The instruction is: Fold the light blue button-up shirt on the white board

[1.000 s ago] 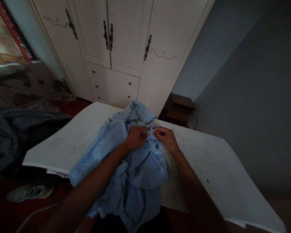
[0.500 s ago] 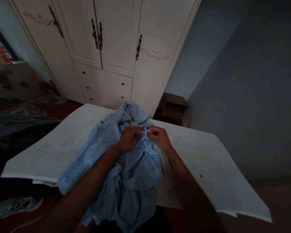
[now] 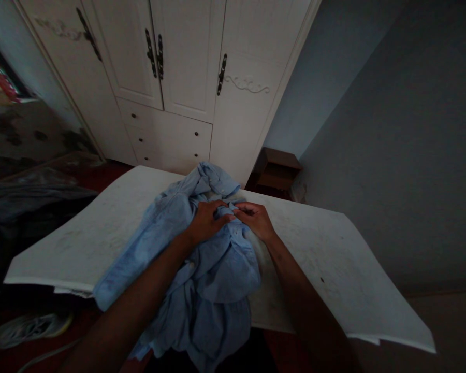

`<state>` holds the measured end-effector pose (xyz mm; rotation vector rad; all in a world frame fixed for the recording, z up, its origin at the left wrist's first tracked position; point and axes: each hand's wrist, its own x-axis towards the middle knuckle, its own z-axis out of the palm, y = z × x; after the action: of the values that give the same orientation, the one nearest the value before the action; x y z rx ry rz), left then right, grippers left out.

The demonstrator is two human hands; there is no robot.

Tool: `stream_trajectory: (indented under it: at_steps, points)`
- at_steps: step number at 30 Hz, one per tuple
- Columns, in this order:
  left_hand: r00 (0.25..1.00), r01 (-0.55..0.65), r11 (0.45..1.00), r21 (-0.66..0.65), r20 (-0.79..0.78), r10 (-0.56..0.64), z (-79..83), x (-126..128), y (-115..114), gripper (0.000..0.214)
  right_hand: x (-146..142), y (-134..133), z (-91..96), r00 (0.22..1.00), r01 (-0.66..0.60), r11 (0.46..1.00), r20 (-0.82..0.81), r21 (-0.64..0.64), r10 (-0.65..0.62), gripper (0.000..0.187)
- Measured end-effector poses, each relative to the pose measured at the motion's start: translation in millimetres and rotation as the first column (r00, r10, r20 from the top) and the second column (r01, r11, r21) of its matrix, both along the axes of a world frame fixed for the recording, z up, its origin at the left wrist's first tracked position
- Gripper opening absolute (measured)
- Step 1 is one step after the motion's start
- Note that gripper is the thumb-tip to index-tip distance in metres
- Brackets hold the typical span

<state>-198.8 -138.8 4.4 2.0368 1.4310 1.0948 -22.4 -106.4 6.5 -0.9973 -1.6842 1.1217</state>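
Note:
A crumpled light-blue shirt (image 3: 227, 274) lies over the white board (image 3: 310, 259), its lower part hanging past the near edge. My left hand (image 3: 207, 221) pinches a fold of the cloth between thumb and fingers. Close beside it, my right hand (image 3: 256, 218) grips the same edge of fabric with thumb and forefinger. A buttonhole shows on the strip just below my fingers. The exact bit of cloth between the fingertips is partly hidden.
Behind the board stands a white wardrobe (image 3: 178, 67) with dark handles. A small brown open cabinet (image 3: 277, 168) sits by the right wall. Dark cloth (image 3: 27, 207) is heaped at the left, and a shoe (image 3: 27, 330) rests on the red floor.
My left thumb has shifted slightly along the cloth toward my right hand, and the pinched fold has changed shape. The rest of the shirt lies as before.

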Motion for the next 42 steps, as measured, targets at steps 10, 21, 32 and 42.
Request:
stream_trajectory:
  at_steps: [10, 21, 32, 42]
  points:
    - [0.984, 0.132, 0.99, -0.04, 0.129, -0.126, -7.5, -9, 6, 0.034, -4, -4, -1.3, 0.994, 0.08, 0.987, 0.066, 0.139, -0.09, 0.018]
    - [0.976, 0.126, 0.985, -0.12, 0.193, -0.101, -4.4, -9, 6, 0.035, 2, -4, 2.4, 0.98, -0.01, 0.954, 0.195, 0.3, -0.051, 0.015]
    - [0.944, 0.189, 0.965, -0.184, 0.306, -0.126, -6.6, -9, 6, 0.036, 1, -6, 1.1, 0.978, -0.016, 0.958, 0.202, 0.286, -0.044, 0.016]
    - [0.934, 0.229, 0.944, -0.238, 0.327, -0.144, -2.3, -10, 6, 0.022, -1, -9, 6.4, 0.956, -0.08, 0.937, 0.291, 0.34, -0.024, 0.013]
